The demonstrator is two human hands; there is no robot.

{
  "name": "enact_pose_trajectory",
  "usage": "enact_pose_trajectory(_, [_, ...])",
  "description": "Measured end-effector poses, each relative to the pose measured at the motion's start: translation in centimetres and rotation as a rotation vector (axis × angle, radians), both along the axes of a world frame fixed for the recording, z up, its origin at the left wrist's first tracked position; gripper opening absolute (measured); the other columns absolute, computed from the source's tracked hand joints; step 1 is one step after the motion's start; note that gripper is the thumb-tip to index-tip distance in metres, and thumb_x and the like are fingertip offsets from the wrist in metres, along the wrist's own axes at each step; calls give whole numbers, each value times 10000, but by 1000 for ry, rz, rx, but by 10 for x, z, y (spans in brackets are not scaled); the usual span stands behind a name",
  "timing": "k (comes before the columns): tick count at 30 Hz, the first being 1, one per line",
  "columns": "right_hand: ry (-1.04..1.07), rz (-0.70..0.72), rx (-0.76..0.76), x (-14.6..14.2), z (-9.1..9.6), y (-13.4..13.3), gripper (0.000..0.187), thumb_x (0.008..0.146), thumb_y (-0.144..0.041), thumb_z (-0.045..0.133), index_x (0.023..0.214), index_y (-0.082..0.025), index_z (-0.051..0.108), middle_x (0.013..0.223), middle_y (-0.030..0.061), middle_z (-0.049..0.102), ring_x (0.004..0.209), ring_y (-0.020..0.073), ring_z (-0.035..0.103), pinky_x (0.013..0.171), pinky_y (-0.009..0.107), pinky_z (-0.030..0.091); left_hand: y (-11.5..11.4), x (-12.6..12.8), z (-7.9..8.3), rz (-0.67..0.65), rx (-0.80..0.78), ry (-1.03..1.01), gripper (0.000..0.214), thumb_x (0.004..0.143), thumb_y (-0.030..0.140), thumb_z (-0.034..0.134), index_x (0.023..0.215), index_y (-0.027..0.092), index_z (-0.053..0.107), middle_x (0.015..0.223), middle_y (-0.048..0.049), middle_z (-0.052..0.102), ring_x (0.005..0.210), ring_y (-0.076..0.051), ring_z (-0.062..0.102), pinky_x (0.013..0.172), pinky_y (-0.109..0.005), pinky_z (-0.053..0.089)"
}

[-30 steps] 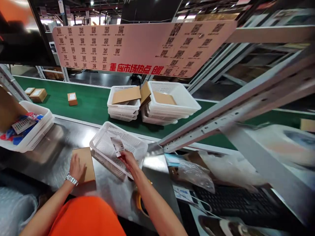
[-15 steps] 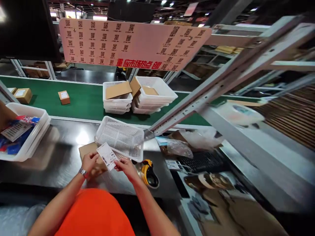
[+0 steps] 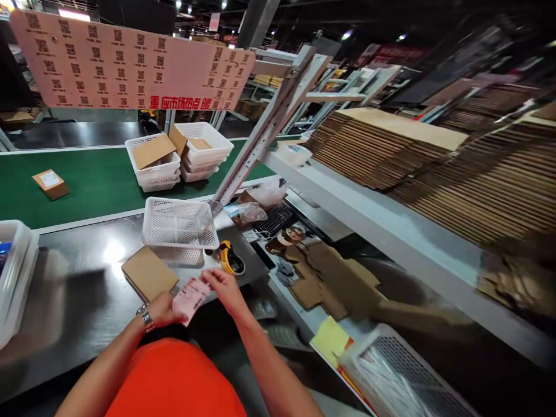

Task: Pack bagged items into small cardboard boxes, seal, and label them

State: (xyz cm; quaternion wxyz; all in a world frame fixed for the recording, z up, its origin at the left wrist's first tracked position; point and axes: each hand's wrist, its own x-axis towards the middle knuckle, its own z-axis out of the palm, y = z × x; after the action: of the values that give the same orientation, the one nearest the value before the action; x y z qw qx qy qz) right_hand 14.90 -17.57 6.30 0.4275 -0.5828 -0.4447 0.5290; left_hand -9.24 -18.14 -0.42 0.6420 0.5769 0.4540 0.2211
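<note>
Between my two hands is a shipping label (image 3: 191, 299) with printing on it, pinkish in this light and tilted. My left hand (image 3: 161, 311) is closed on its lower left side, and a metal watch sits on that wrist. At the upper right corner of the label, the fingers of my right hand (image 3: 220, 285) pinch it. A closed brown cardboard box (image 3: 150, 272) lies flat on the metal table (image 3: 87, 295), just beyond my left hand. Past my right hand sits a yellow and black tape dispenser (image 3: 232, 258).
A white perforated basket (image 3: 180, 223) stands behind the box. Stacked baskets (image 3: 158, 171) and a small parcel (image 3: 51, 183) sit on the green conveyor (image 3: 95, 179). A slanted metal post (image 3: 264, 130) rises at right, beside a shelf of flattened cartons (image 3: 369, 150).
The view has swung right, showing more of the carton shelf. The label has come down and nearer my body, off the box, and turned. Both hands keep hold of it.
</note>
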Motion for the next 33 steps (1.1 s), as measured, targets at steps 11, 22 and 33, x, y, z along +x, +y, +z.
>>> enact_pose_trajectory(11, [381,-78,-106,-5,-27,-60,605,721,-756,962,927,-199,849,929,83,839,960,276,803,799,369,647,-4,68,16,464,-62,-139,538,686,652,903,870,150,846,867,-139,852,659,-212,710,587,-311,552])
enact_pose_trajectory(22, [431,-144,-129,98,-32,-106,583,669,-676,1029,931,-181,868,900,94,850,945,260,818,810,363,673,-43,168,17,403,-76,-86,484,725,628,891,843,165,815,827,-120,838,677,-242,742,626,-351,589])
enact_pose_trajectory(33, [428,-205,-155,182,-54,-149,643,587,-726,1032,863,-168,871,855,81,840,816,212,778,682,300,626,-90,255,16,387,-107,-52,486,756,583,912,859,119,816,792,-130,818,676,-227,735,620,-327,577])
